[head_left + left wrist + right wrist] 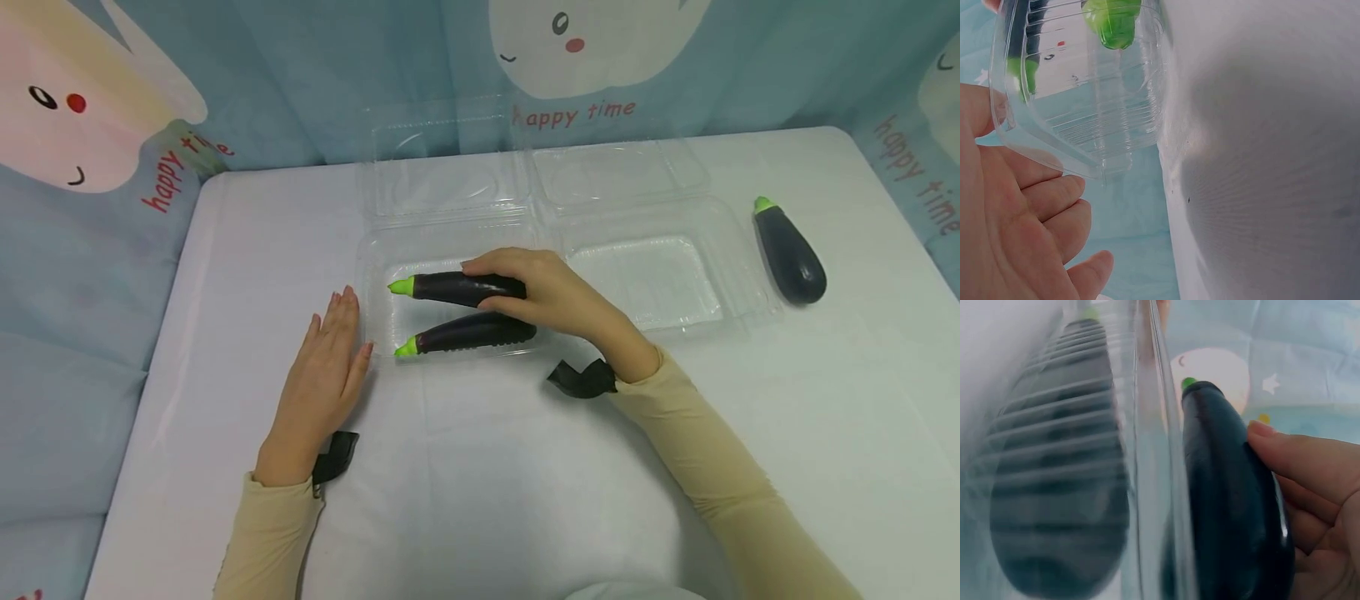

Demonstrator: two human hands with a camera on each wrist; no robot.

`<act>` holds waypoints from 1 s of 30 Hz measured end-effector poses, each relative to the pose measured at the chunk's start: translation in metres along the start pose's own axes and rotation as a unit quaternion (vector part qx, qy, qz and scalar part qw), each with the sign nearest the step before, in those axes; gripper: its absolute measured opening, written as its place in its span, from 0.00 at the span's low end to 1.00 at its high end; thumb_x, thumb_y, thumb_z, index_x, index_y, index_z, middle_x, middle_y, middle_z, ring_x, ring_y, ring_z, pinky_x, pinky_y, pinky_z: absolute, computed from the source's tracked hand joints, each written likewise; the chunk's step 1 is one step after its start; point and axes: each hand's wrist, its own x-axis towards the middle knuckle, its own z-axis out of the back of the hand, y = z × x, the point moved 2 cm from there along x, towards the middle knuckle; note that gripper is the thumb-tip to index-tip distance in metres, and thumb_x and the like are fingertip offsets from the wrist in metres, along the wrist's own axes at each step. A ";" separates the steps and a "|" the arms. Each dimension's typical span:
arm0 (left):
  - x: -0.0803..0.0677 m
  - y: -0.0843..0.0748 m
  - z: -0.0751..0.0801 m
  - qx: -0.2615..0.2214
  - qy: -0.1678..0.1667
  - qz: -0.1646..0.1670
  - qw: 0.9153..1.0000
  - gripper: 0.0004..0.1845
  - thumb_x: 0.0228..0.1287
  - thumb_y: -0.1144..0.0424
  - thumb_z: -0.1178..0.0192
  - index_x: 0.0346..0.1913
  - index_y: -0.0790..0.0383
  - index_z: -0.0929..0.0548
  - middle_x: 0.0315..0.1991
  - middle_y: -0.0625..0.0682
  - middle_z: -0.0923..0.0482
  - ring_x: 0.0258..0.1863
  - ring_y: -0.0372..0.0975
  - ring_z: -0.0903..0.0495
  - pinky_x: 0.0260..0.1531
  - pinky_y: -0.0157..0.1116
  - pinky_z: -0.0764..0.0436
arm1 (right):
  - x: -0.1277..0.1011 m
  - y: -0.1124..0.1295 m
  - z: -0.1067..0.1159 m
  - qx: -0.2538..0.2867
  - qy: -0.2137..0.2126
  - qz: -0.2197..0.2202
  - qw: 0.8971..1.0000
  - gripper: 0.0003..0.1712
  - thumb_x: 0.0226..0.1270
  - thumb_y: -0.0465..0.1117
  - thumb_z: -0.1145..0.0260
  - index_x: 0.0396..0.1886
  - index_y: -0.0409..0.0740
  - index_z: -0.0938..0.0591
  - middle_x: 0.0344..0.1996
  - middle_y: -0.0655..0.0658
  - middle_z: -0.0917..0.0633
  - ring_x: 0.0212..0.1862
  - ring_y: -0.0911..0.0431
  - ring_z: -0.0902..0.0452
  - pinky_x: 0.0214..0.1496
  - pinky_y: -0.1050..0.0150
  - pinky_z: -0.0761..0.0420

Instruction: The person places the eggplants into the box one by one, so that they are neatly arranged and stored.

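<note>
Two long dark eggplants with green stems lie in the left clear plastic box [375,275]. My right hand [525,287] grips the far eggplant [457,287] at its thick end, fingers over it and thumb on the near side. In the right wrist view its fingers [1310,462] curl round that eggplant [1229,500]. The near eggplant [468,332] lies free along the front wall and shows blurred through ribbed plastic [1060,487]. My left hand [333,350] rests flat on the table, fingertips beside the box's left wall [1085,125]; its palm [1016,237] holds nothing.
A second clear box [738,275] stands just to the right, with nothing in it. Both lids [450,179] lie open toward the back. A fatter eggplant [789,250] lies on the white table [487,467] at the far right. A printed blue curtain hangs behind.
</note>
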 end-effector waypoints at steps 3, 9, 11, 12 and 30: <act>-0.001 0.001 0.001 0.000 -0.001 -0.001 1.000 0.33 0.77 0.52 0.62 0.71 0.75 0.47 0.71 0.66 0.45 0.71 0.53 0.46 0.68 0.54 0.48 | 0.003 0.000 -0.004 0.002 0.016 -0.005 1.000 0.22 0.61 0.34 0.31 0.55 0.33 0.21 0.53 0.41 0.19 0.56 0.52 0.24 0.58 0.63 0.27; -0.001 0.001 0.002 0.000 0.005 0.003 1.000 0.33 0.77 0.51 0.63 0.72 0.75 0.48 0.71 0.66 0.46 0.71 0.53 0.47 0.68 0.53 0.49 | 0.008 -0.001 -0.011 -0.018 0.040 -0.021 0.999 0.21 0.62 0.33 0.32 0.55 0.32 0.21 0.53 0.40 0.19 0.57 0.51 0.25 0.59 0.63 0.28; -0.001 0.001 0.002 0.002 0.004 0.002 1.000 0.33 0.77 0.51 0.63 0.72 0.75 0.48 0.71 0.66 0.46 0.71 0.53 0.47 0.68 0.53 0.49 | 0.008 -0.003 -0.012 -0.022 0.043 -0.027 0.998 0.21 0.62 0.33 0.32 0.55 0.32 0.21 0.53 0.39 0.19 0.58 0.50 0.25 0.60 0.63 0.28; -0.001 0.001 0.002 0.001 0.003 0.002 1.000 0.33 0.77 0.51 0.63 0.72 0.75 0.48 0.71 0.66 0.46 0.71 0.53 0.47 0.68 0.53 0.49 | 0.008 -0.003 -0.012 -0.024 0.045 -0.031 0.998 0.21 0.62 0.33 0.32 0.55 0.32 0.21 0.53 0.39 0.19 0.58 0.50 0.25 0.60 0.63 0.28; -0.001 0.000 0.000 -0.006 -0.004 -0.005 1.000 0.33 0.77 0.51 0.63 0.71 0.75 0.47 0.70 0.68 0.45 0.70 0.54 0.46 0.67 0.55 0.48 | 0.017 -0.001 -0.023 -0.083 0.079 -0.101 0.988 0.20 0.62 0.28 0.35 0.55 0.31 0.21 0.53 0.39 0.19 0.58 0.49 0.26 0.61 0.62 0.29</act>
